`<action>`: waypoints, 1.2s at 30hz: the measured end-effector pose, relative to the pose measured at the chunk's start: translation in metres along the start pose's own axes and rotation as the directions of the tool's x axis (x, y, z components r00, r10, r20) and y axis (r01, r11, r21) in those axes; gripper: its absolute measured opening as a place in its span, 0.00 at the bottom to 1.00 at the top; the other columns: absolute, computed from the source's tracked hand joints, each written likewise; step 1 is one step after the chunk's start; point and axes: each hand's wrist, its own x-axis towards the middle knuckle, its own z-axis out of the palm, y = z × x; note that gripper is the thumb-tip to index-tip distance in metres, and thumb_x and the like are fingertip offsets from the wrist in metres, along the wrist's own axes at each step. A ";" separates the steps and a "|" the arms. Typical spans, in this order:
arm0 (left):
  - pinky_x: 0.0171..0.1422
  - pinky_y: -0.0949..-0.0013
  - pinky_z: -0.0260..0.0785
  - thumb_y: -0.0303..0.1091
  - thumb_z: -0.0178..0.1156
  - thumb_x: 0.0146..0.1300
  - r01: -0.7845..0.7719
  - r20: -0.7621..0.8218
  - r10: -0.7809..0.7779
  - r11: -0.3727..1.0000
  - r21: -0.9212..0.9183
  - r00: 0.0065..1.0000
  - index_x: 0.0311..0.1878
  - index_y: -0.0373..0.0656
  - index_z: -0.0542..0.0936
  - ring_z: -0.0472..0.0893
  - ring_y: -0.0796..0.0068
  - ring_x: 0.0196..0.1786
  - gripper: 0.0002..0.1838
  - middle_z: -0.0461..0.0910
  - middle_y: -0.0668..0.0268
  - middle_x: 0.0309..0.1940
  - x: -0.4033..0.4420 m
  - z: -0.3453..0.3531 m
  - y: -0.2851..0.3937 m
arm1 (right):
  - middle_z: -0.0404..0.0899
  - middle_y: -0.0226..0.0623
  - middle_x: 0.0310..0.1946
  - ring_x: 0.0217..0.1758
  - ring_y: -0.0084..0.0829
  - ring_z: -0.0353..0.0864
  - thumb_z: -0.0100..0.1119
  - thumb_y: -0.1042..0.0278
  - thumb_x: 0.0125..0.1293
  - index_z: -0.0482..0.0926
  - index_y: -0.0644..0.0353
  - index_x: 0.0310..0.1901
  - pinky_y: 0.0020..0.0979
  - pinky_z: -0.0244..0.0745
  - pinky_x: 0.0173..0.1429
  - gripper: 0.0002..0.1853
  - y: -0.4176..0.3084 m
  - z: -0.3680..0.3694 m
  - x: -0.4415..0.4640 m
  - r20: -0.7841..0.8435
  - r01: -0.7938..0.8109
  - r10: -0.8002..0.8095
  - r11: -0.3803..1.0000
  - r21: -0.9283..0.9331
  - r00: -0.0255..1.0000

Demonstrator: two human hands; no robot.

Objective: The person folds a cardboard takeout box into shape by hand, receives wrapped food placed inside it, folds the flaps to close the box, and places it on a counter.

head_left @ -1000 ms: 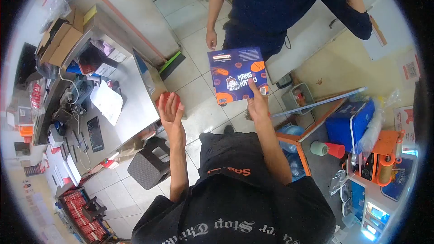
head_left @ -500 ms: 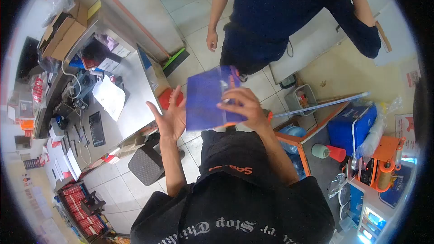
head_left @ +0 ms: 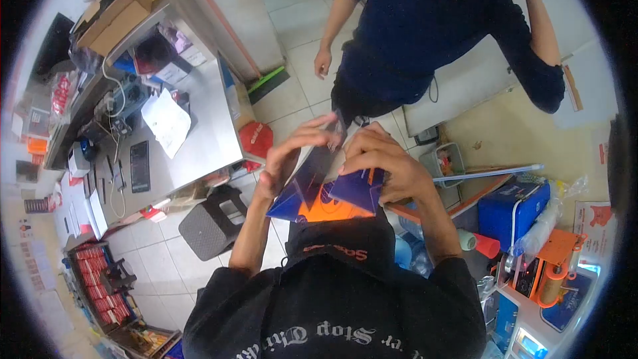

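Observation:
A purple-and-orange folded card sleeve (head_left: 339,206) is held in front of my chest, its panels spread apart with a gap between them. My right hand (head_left: 389,163) is closed around its right side, fingers bent over the upper edge. On the left side, my left hand (head_left: 296,153) has its curved fingers at the top edge of a raised panel. Orange print shows on the side nearest me. The inside of the sleeve is mostly hidden by the panels and fingers.
Facing me stands a person in a dark blue top (head_left: 425,40). A desk (head_left: 206,126) with papers and a phone (head_left: 139,166) is on the left, a dark stool (head_left: 206,229) beside it. At right are a blue cooler box (head_left: 512,209) and a red cup (head_left: 487,246).
The sleeve has turned from a flat purple face to an opened, tilted shape showing orange. My left hand has moved from open beside it onto its panel.

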 end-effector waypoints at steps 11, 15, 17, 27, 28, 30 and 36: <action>0.71 0.53 0.58 0.51 0.78 0.47 0.195 -0.139 -0.148 0.875 0.443 0.979 0.54 0.42 0.76 0.71 0.59 0.63 0.35 0.73 0.58 0.55 -0.014 -0.033 0.042 | 0.79 0.33 0.36 0.55 0.38 0.82 0.66 0.70 0.50 0.78 0.56 0.37 0.44 0.77 0.57 0.11 -0.020 -0.013 -0.034 -0.131 0.052 -0.207 0.697 -0.715 0.970; 0.67 0.64 0.67 0.33 0.74 0.55 0.459 -0.256 -0.384 0.787 0.412 0.887 0.72 0.43 0.63 0.71 0.65 0.66 0.42 0.69 0.58 0.65 -0.019 -0.028 0.034 | 0.80 0.36 0.41 0.57 0.43 0.81 0.67 0.72 0.49 0.77 0.56 0.37 0.46 0.78 0.59 0.12 -0.009 -0.007 -0.043 -0.089 0.089 -0.224 0.677 -0.731 0.970; 0.59 0.69 0.73 0.20 0.60 0.65 0.585 -0.336 -0.511 0.793 0.169 0.791 0.76 0.45 0.59 0.79 0.67 0.59 0.37 0.69 0.54 0.68 -0.028 -0.038 0.030 | 0.80 0.37 0.44 0.58 0.45 0.80 0.67 0.71 0.49 0.77 0.57 0.38 0.46 0.78 0.59 0.13 0.009 -0.021 -0.067 -0.166 0.050 -0.268 0.647 -0.761 0.949; 0.70 0.48 0.65 0.54 0.69 0.60 0.581 -0.462 -0.443 0.786 0.211 0.768 0.79 0.43 0.52 0.66 0.50 0.72 0.52 0.62 0.48 0.73 0.004 -0.082 0.047 | 0.73 0.40 0.60 0.66 0.47 0.74 0.68 0.74 0.54 0.74 0.48 0.43 0.35 0.85 0.54 0.16 0.023 0.000 -0.064 -0.003 0.113 -0.151 0.755 -0.646 0.988; 0.71 0.47 0.63 0.55 0.71 0.58 0.575 -0.420 -0.406 0.685 0.448 0.811 0.79 0.42 0.52 0.63 0.51 0.74 0.53 0.62 0.49 0.73 0.011 -0.082 0.053 | 0.72 0.40 0.60 0.67 0.46 0.74 0.67 0.74 0.55 0.73 0.48 0.42 0.34 0.85 0.54 0.16 0.020 0.002 -0.061 0.002 0.095 -0.121 0.766 -0.635 0.993; 0.73 0.45 0.60 0.55 0.74 0.54 0.579 -0.409 -0.412 0.530 0.619 0.814 0.78 0.43 0.55 0.63 0.52 0.75 0.55 0.65 0.49 0.71 0.017 -0.066 0.056 | 0.73 0.40 0.58 0.66 0.47 0.74 0.66 0.74 0.56 0.71 0.47 0.43 0.35 0.85 0.55 0.17 0.028 0.002 -0.065 0.066 0.235 -0.271 0.657 -0.716 0.960; 0.70 0.55 0.63 0.44 0.75 0.53 0.300 -0.021 -0.626 0.343 0.890 0.779 0.72 0.43 0.67 0.71 0.57 0.68 0.45 0.74 0.54 0.64 0.005 -0.050 0.012 | 0.70 0.44 0.53 0.56 0.51 0.78 0.65 0.72 0.59 0.72 0.52 0.46 0.44 0.83 0.54 0.15 0.058 -0.004 -0.103 -0.459 0.082 -0.510 0.728 -0.680 0.727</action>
